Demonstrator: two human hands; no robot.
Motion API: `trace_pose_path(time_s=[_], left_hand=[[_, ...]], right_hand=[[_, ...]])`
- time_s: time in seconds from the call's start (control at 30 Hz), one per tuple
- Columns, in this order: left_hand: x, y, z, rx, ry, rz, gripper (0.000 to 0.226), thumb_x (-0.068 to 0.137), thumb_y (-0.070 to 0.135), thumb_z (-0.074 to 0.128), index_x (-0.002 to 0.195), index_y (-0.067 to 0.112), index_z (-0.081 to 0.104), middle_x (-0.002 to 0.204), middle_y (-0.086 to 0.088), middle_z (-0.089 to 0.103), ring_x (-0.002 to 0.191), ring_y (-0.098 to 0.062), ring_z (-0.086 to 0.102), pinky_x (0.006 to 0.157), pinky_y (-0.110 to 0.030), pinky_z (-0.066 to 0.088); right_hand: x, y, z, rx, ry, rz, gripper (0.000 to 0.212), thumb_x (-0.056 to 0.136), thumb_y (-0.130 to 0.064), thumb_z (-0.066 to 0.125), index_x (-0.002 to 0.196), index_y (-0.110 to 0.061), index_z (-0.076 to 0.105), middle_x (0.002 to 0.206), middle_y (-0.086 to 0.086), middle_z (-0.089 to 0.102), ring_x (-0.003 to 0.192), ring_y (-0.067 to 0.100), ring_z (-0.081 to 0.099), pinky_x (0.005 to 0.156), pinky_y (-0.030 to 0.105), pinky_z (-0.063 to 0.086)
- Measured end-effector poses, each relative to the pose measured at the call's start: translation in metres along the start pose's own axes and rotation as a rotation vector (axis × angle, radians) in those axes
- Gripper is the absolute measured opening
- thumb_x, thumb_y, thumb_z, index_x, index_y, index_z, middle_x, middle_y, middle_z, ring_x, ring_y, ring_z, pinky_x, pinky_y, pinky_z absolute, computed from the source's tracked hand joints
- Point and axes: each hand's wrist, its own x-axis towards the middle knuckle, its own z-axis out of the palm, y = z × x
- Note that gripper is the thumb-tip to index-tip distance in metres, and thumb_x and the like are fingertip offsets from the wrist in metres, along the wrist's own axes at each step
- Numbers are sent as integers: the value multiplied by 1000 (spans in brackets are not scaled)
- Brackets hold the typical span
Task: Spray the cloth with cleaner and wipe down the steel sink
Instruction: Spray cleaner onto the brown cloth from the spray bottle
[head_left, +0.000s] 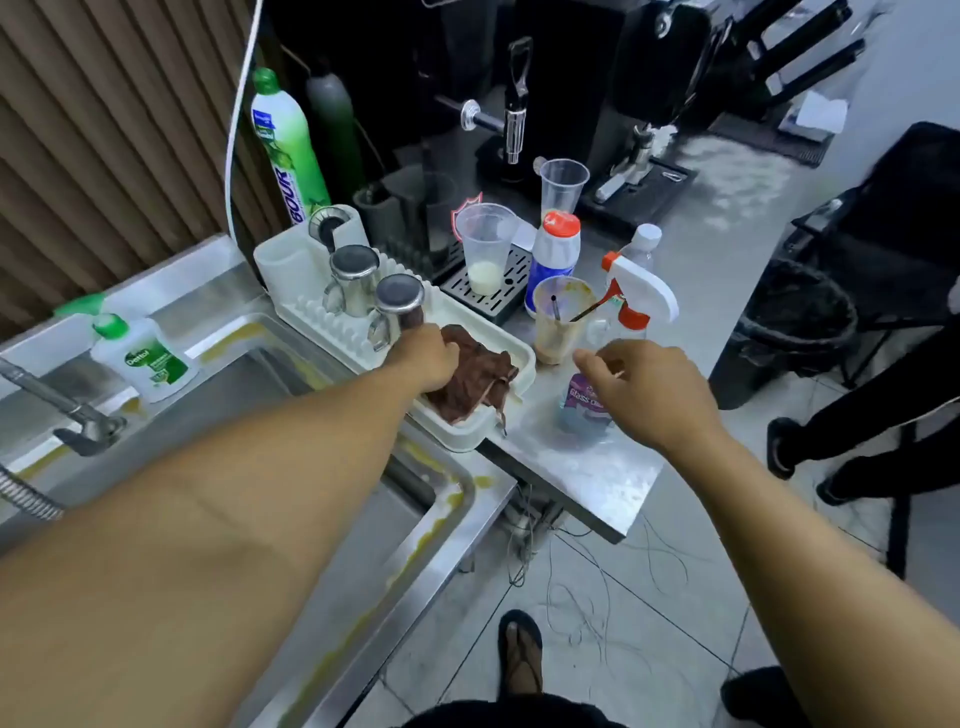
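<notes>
A crumpled brown cloth (475, 376) lies at the near end of a white dish rack (467, 431). My left hand (428, 358) is closed on the cloth's left edge. A clear glass-cleaner spray bottle (584, 410) with a white and red trigger head (641, 291) stands on the steel counter to the right of the rack. My right hand (652, 389) hovers in front of the bottle with fingers apart, holding nothing. The steel sink (441, 525) sits lower left, mostly hidden under my left forearm, with yellowish stains along its rim.
Two steel cups (397, 306) stand upside down in the rack. Plastic cups (485, 244), a stained cup (561, 317) and a white bottle (556, 254) crowd the counter. A soap bottle (148, 361) and a tap (78, 415) sit at the sink's left. A seated person's legs (857, 431) are at right.
</notes>
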Motion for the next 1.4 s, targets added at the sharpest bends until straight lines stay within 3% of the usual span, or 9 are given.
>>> trace_pose_path(time_s=[0.17,0.33,0.47,0.57,0.63,0.73,0.97,1.23,1.4], left_hand=[[22,-10,14,-36,25,-231,38,102,22,42,127,-2,57,129,-25,60,115,-41,59,80,-38,44],[43,-8,25,-73,83,-321,37,101,29,42,123,5,60,128,-20,61,117,-41,57,101,-48,45],[56,-6,28,-114,59,-308,33,96,44,54,104,12,58,109,-13,62,109,-38,59,103,-49,43],[63,-4,28,-155,25,-268,38,86,46,69,85,10,57,91,-10,63,89,-33,61,86,-40,50],[64,-1,29,-196,-6,-213,33,86,32,71,70,11,50,76,-8,56,73,-27,55,63,-32,42],[66,1,26,-311,-8,-158,34,85,14,69,65,13,42,67,-3,43,62,-19,43,54,-29,32],[64,-13,20,-640,-153,-298,21,81,15,82,96,6,70,98,-12,73,88,-25,69,88,-38,58],[37,-14,-16,-784,-103,-82,5,98,21,60,101,19,64,104,-13,71,93,-28,69,72,-39,59],[9,-20,-60,-1074,-134,-55,23,103,18,55,120,9,67,112,-18,73,93,-28,67,77,-39,50]], right_hand=[[9,44,-12,-64,70,251,64,86,-74,47,63,-16,60,58,1,62,56,21,58,51,29,43],[31,64,-5,18,65,300,71,76,-87,46,103,-22,57,88,-8,65,79,19,63,67,35,53],[46,64,-1,370,-39,153,56,83,-66,63,128,-34,51,105,-15,61,94,11,60,80,31,49],[57,59,0,684,-121,100,46,81,-58,71,121,-42,54,104,-17,66,97,9,64,78,23,49],[62,55,-1,773,-158,72,44,74,-60,71,113,-50,55,103,-16,68,98,9,67,75,20,51],[70,50,-4,840,-174,11,35,74,-56,70,106,-48,58,98,-17,71,98,7,67,76,21,53],[75,43,-9,889,-183,-49,12,87,-36,71,89,-47,68,93,-8,71,92,20,68,88,40,56],[57,23,-12,819,-92,-85,21,94,-10,64,101,-29,68,92,-4,75,75,18,73,71,27,59],[38,-15,-25,832,-120,-184,25,82,7,60,96,-12,69,83,-2,73,64,21,64,58,20,53]])
